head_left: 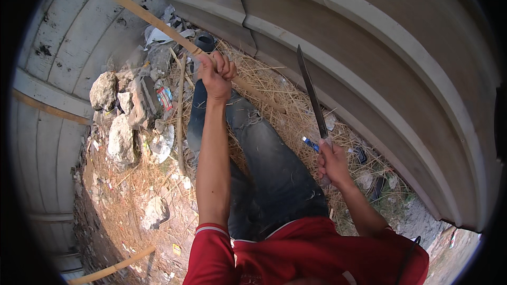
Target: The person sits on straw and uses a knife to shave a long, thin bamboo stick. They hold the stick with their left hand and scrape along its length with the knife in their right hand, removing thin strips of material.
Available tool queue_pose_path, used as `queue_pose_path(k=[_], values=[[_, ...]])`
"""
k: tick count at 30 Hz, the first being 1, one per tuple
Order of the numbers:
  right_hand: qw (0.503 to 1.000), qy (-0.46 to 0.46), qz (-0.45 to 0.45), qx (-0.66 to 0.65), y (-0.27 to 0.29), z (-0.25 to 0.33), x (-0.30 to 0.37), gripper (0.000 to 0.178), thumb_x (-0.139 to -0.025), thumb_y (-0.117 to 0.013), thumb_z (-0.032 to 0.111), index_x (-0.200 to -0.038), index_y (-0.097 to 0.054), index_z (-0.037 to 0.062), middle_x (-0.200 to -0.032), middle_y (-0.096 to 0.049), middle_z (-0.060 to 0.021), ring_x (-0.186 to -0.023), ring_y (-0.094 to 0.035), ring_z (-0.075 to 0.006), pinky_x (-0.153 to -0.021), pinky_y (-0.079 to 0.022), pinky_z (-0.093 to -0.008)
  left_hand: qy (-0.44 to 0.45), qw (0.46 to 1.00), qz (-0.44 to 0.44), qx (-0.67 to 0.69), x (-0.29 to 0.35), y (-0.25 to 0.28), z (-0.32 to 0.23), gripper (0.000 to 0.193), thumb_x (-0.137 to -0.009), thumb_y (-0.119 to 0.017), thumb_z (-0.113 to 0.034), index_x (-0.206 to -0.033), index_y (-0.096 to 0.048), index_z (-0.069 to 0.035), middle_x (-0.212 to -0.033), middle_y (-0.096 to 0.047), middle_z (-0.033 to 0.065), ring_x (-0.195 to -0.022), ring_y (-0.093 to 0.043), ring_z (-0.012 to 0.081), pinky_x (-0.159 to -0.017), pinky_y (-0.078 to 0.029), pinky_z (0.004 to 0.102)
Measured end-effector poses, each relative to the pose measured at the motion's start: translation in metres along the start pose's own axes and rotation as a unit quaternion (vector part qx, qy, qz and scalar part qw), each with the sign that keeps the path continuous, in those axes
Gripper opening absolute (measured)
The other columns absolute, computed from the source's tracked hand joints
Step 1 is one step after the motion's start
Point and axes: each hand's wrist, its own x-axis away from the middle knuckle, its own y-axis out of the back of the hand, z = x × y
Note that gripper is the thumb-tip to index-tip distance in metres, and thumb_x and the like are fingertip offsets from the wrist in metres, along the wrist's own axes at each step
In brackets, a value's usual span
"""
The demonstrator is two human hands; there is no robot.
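Note:
My left hand (215, 77) is closed around a long bamboo strip (142, 15). The strip slants from the upper left, passes through my fist and ends over the straw to the right of my legs. In my right hand (332, 162) is the handle of a machete (311, 92), its long dark blade pointing up and away from me. The blade is apart from the strip. My legs in dark trousers (269, 153) stretch out beneath, with bits of shavings on them.
Thin bamboo shavings (253, 68) cover the ground around my legs. Pale rocks (121, 140) and litter lie to the left, beside a thin stick (180, 121). A corrugated metal wall (369, 58) rises close on the right. A blue lighter-like object (310, 143) lies near my right hand.

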Motion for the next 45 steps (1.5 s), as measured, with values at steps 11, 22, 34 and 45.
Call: queue_pose_path(k=[11,22,34,45], values=[[0.942,0.26,0.051,0.207,-0.001,-0.069,-0.037,0.043,-0.107,-0.055,0.039,-0.086,-0.055,0.0009,-0.064,-0.051,-0.0075,-0.05,-0.053,-0.0163,-0.051,-0.047,-0.0336,0.028,0.998,0.022,0.048,0.007,0.019,-0.01,0.072,-0.101,-0.03,-0.075,-0.067,-0.036,-0.013,-0.055,-0.028,-0.0025,-0.049,-0.025,0.0118,-0.049,-0.026,0.0283],[0.887,0.172,-0.005,0.429,-0.001,-0.071,-0.052,0.049,-0.103,-0.06,0.042,-0.088,-0.064,-0.0039,-0.082,-0.067,-0.0245,-0.077,-0.065,-0.0429,-0.07,-0.051,-0.0458,-0.011,0.993,-0.119,-0.007,0.016,0.013,-0.005,0.074,-0.098,-0.027,-0.079,-0.068,-0.037,-0.013,-0.053,-0.03,-0.0026,-0.046,-0.027,0.0109,-0.045,-0.025,0.026],[0.89,0.031,-0.02,0.453,0.038,-0.122,-0.114,0.055,-0.104,-0.056,0.047,-0.084,-0.064,-0.0038,-0.075,-0.065,-0.022,-0.072,-0.065,-0.0368,-0.069,-0.049,-0.0448,-0.079,0.979,-0.186,-0.007,0.023,-0.001,0.002,0.071,-0.101,-0.032,-0.075,-0.071,-0.039,-0.012,-0.054,-0.032,-0.0016,-0.043,-0.03,0.0102,-0.041,-0.026,0.0258],[0.901,0.094,-0.01,0.424,0.048,-0.164,-0.11,0.052,-0.1,-0.063,0.049,-0.093,-0.064,-0.0029,-0.076,-0.064,-0.0189,-0.071,-0.063,-0.0324,-0.07,-0.049,-0.0422,-0.123,0.926,-0.347,-0.085,0.035,-0.021,-0.043,0.069,-0.101,-0.029,-0.074,-0.07,-0.038,-0.013,-0.055,-0.03,-0.0017,-0.044,-0.026,0.0106,-0.042,-0.021,0.0256]])
